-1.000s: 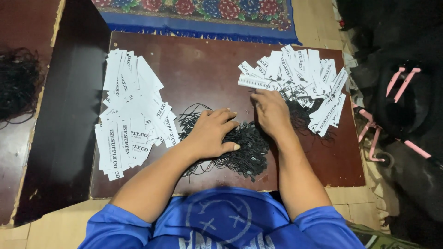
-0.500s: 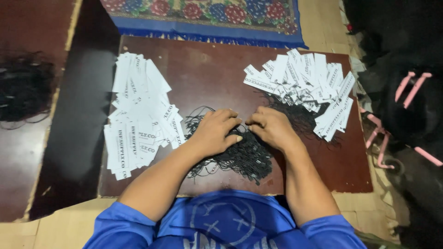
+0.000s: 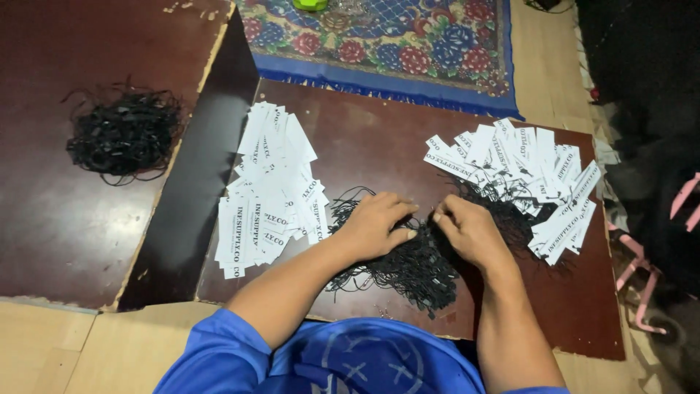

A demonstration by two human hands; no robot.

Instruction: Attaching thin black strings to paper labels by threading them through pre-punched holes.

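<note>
Both hands rest on a tangled heap of black strings [image 3: 415, 266] at the near middle of a dark brown board [image 3: 372, 146]. My left hand [image 3: 375, 225] lies on the heap's left part, fingers curled and pinching strands. My right hand [image 3: 470, 230] meets it fingertip to fingertip, also pinching black string. A pile of white paper tags [image 3: 270, 193] lies to the left of my left hand. A second spread of white tags with black strings attached [image 3: 525, 179] lies to the right of my right hand.
Another heap of black strings [image 3: 124, 135] sits on a second brown board [image 3: 73, 211] at the left. A patterned floral rug [image 3: 408, 44] lies beyond the board. Dark bags and a pink-trimmed object [image 3: 656, 241] crowd the right side.
My right hand has drawn back from the right tag pile to the middle of the string heap and now meets my left hand. The camera view has shifted.
</note>
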